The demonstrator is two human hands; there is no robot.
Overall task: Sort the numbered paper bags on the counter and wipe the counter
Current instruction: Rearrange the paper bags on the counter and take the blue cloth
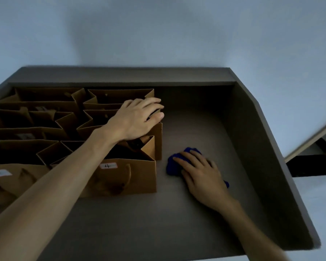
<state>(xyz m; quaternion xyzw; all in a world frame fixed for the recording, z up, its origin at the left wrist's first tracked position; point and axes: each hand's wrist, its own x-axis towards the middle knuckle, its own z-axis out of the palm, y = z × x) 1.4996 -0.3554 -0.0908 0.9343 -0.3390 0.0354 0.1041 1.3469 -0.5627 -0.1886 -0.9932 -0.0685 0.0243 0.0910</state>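
Note:
Several open brown paper bags (45, 119) stand packed together on the left half of the grey counter (196, 213). The nearest bag (139, 178) bears a white label with the number 4. My left hand (137, 117) reaches across the bags and grips the top right edge of a bag (157, 140) in the middle row. My right hand (201, 174) lies flat on a blue cloth (172, 166), pressing it on the counter just right of the bags.
The counter has a raised back ledge (120, 74) and a sloped right side wall (262, 147). A pale wall rises behind. Another grey surface edge (312, 144) shows at the far right. Bare counter lies in front of and to the right of the bags.

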